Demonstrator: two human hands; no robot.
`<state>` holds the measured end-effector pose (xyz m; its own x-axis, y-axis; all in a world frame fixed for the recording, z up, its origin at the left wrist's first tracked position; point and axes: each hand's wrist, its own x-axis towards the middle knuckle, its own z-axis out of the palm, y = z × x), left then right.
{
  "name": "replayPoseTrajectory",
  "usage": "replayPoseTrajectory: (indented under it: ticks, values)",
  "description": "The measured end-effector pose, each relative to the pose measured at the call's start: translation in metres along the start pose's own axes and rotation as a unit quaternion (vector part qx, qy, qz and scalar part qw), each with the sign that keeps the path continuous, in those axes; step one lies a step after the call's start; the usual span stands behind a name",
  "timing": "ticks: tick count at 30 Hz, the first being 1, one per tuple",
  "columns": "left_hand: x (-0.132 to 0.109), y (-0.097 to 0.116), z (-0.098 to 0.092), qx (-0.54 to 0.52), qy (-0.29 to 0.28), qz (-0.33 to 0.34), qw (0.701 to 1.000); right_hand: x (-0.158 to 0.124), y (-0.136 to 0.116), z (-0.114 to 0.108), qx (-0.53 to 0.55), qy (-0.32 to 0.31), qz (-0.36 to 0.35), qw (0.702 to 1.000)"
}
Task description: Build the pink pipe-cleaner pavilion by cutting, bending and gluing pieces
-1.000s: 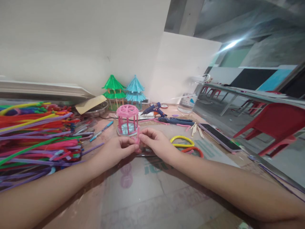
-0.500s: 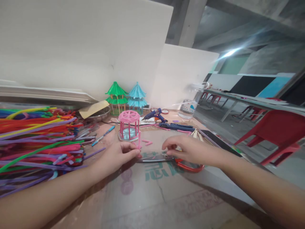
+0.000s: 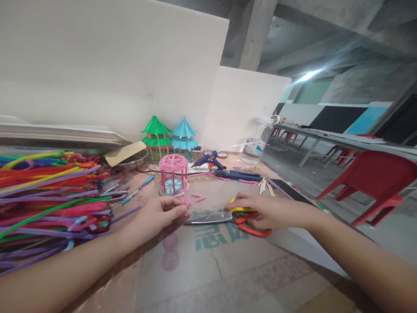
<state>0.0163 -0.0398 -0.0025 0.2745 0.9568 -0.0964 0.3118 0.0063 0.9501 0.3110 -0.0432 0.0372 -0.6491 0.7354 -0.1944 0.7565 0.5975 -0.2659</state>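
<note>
My left hand (image 3: 169, 209) pinches a pink pipe cleaner (image 3: 185, 191), which stands up from the fingertips. To the right, my right hand (image 3: 254, 208) has its fingers closed around the yellow and red handles of the scissors (image 3: 224, 216). The blades point left toward my left hand and look shut. Just behind my left hand stands a pink pavilion model (image 3: 173, 163) with a wheel-like top, thin posts and a pale blue base. Short pink pieces (image 3: 198, 196) lie on the board beside it.
Bundles of coloured pipe cleaners (image 3: 48, 200) fill the left side. A green pavilion (image 3: 155, 130) and a blue pavilion (image 3: 184, 132) stand behind, with a glue gun (image 3: 210, 161), dark blue pliers (image 3: 237, 175), a water jug (image 3: 256, 145) and a phone (image 3: 291, 192) to the right.
My right hand has gone from hovering over the scissors to gripping their handles. My left hand keeps its pinch on the pink pipe cleaner. The view has shifted slightly.
</note>
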Motion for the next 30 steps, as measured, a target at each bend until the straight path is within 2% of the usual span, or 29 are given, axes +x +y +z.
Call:
replayPoseTrajectory:
  ticks: [5, 10, 15, 19, 23, 27, 30]
  values:
    - [0.001, 0.002, -0.001, -0.020, 0.030, 0.013, 0.999, 0.006, -0.011, -0.001, -0.085, -0.022, 0.024, 0.996]
    - [0.003, 0.001, -0.005, -0.036, 0.073, 0.035, 0.996, 0.015, -0.008, -0.009, -0.083, 0.028, -0.005, 0.996]
    - [0.002, -0.001, -0.004, -0.026, 0.048, 0.031, 0.998, 0.022, 0.005, -0.023, 0.023, 0.034, -0.038, 0.998]
    - [-0.001, -0.001, -0.002, -0.005, 0.039, 0.029, 0.999, 0.029, 0.008, -0.029, 0.027, 0.050, -0.077, 0.995]
    - [-0.002, -0.003, -0.002, 0.049, 0.026, 0.064, 0.996, 0.039, 0.007, -0.020, 0.046, 0.074, -0.066, 0.994]
    - [-0.001, -0.003, -0.002, 0.041, 0.013, 0.057, 0.997, 0.045, 0.007, -0.006, 0.067, 0.074, -0.068, 0.993]
    - [-0.001, -0.002, -0.002, 0.032, 0.007, 0.055, 0.998, 0.045, 0.006, -0.004, 0.072, 0.075, -0.078, 0.991]
